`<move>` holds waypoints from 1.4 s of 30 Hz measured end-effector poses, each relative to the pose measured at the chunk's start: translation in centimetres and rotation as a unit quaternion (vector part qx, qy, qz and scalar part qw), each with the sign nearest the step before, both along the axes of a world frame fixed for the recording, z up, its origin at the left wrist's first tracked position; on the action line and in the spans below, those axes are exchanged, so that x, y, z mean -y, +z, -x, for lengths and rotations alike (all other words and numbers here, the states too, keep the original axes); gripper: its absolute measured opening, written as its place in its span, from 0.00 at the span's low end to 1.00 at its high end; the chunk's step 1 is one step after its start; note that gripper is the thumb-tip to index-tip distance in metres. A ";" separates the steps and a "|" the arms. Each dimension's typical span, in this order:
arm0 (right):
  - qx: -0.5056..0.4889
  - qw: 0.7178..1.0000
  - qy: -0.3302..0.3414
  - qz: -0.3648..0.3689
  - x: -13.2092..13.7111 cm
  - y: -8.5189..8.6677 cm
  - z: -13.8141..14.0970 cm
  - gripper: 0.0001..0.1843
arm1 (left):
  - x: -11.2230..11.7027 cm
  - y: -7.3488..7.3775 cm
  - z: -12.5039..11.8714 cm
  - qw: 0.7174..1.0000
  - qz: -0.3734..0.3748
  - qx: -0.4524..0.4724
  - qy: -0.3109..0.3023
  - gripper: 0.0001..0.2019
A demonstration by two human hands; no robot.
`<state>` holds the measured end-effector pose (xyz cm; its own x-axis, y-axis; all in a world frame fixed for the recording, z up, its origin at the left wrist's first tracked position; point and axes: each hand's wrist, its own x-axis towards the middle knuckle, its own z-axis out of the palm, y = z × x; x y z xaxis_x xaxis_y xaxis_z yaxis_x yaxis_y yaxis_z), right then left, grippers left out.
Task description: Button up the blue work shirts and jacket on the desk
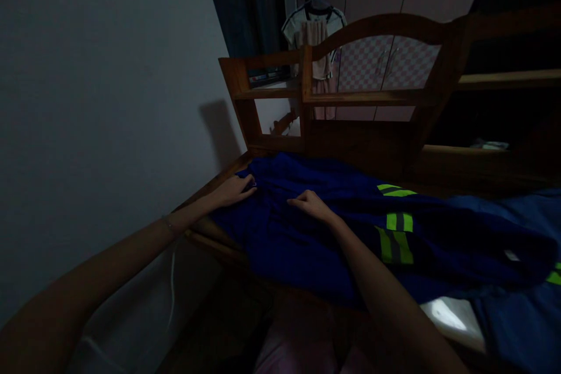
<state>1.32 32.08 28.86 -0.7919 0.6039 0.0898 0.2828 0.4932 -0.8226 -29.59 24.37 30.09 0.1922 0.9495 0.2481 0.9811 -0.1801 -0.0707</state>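
Observation:
A dark blue work garment (298,239) with yellow-green and grey reflective strips (397,245) lies spread over a wooden surface. At its far left end, my left hand (236,190) is closed, thumb and fingers pinching the cloth beside a small pale detail that is too dim to name. My right hand (310,205) rests on the middle of the same garment, fingers curled under and thumb pointing left. Whatever its fingertips may hold is hidden. Wrinkles run through the cloth between the two hands.
A pale wall (109,99) rises on the left. Behind the garment stands a wooden headboard with shelves (368,96). Lighter blue cloth (521,315) lies at the right, next to a shiny white item (451,312). A pale cord (172,280) hangs at lower left.

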 end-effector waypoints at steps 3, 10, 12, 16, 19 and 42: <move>0.003 1.000 0.000 0.005 0.1 0.0 0.0 0.28 | -0.3 0.2 2.5 0.998 0.027 0.026 -0.042 0.18; 0.004 1.000 -0.004 -0.005 0.0 0.0 0.2 0.28 | -1.8 -0.4 6.9 0.987 0.074 0.138 -0.046 0.15; 0.003 1.000 -0.004 -0.008 0.0 0.0 0.2 0.28 | -2.2 -0.8 7.7 0.984 0.083 0.151 -0.033 0.14; 0.010 1.000 -0.010 -0.004 0.0 -0.1 0.3 0.27 | -2.6 -1.5 9.1 0.981 0.095 0.166 -0.017 0.14; 0.014 1.000 -0.011 0.001 -0.2 -0.3 0.4 0.27 | -2.7 -1.6 9.8 0.979 0.100 0.180 -0.002 0.14; 0.021 1.000 -0.006 -0.009 0.0 -0.1 0.4 0.28 | -3.3 -2.3 10.3 0.938 0.114 0.322 0.066 0.15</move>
<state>0.94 32.11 28.74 -0.7877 0.6122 0.0681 0.3229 0.5046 -0.8007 -39.92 27.64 27.75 -0.0498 0.9970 0.0597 0.8224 0.0071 0.5688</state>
